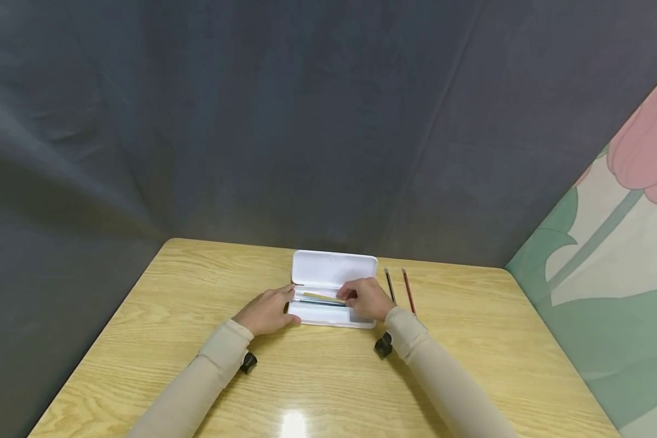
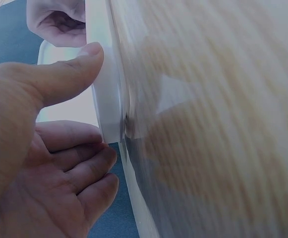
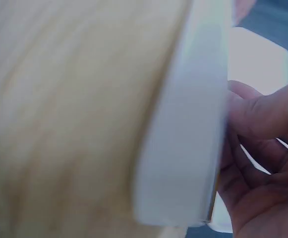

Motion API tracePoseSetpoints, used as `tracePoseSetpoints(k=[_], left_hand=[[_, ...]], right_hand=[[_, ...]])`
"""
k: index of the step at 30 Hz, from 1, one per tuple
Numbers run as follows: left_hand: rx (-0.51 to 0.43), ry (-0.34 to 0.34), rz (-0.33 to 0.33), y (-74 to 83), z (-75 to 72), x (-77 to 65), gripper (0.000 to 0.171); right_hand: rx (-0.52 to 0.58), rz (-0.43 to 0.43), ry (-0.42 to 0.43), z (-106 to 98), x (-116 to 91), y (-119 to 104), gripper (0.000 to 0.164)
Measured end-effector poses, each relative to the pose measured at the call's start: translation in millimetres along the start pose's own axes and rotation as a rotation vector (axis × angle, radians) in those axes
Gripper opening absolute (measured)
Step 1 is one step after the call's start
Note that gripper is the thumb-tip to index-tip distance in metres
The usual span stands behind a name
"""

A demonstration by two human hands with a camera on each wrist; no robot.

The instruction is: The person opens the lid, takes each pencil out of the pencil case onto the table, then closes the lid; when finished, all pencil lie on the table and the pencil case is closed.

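Note:
An open white pencil case [image 1: 320, 315] lies on the table, its lid [image 1: 334, 267] raised at the back. Inside, a yellow pencil [image 1: 320, 297] lies slightly aslant beside a dark blue-green pencil [image 1: 323, 303]. My left hand [image 1: 268, 310] grips the case's left end; its thumb [image 2: 79, 69] presses the front wall and the other fingers bend at the end wall. Over the right half of the case, my right hand [image 1: 367, 298] has thumb and fingers curled together at the yellow pencil's right end, seeming to pinch it. In the right wrist view the case wall [image 3: 183, 124] hides the fingertips.
To the right of the case, a black pencil [image 1: 390, 285] and a red pencil [image 1: 409, 291] lie on the wooden table [image 1: 208, 267]. A dark curtain [image 1: 285, 121] hangs behind the table, and a flower-patterned cloth [image 1: 608, 292] is at the right.

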State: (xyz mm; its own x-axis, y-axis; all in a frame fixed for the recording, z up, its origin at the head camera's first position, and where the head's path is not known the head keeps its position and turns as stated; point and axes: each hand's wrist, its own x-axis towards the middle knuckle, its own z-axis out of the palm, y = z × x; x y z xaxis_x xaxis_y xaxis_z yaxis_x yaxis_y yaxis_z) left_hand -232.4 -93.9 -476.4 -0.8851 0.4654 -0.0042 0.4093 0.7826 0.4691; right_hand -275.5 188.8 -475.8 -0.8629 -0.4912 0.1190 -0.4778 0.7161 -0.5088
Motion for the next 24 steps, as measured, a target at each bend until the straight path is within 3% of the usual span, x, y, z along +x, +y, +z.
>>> tracePoseSetpoints(k=[9, 15, 19, 24], left_hand=[[0.017, 0.02, 0.002, -2.3, 1.8, 0.6, 0.078], [0.007, 0.012, -0.001, -1.7, 1.4, -0.2, 0.078], [-0.003, 0.004, -0.003, -0.1, 0.0, -1.1, 0.078], [-0.015, -0.001, -0.012, 1.7, -1.8, -2.2, 0.077]], right_hand=[[0.332, 0.127, 0.044, -28.7, -11.8, -6.8, 0.019], [0.576, 0.186, 0.159, -46.9, -28.1, -7.2, 0.026], [0.666, 0.227, 0.277, -64.0, -40.2, 2.2, 0.032], [0.679, 0.316, 0.386, -85.3, -57.0, 23.1, 0.036]])
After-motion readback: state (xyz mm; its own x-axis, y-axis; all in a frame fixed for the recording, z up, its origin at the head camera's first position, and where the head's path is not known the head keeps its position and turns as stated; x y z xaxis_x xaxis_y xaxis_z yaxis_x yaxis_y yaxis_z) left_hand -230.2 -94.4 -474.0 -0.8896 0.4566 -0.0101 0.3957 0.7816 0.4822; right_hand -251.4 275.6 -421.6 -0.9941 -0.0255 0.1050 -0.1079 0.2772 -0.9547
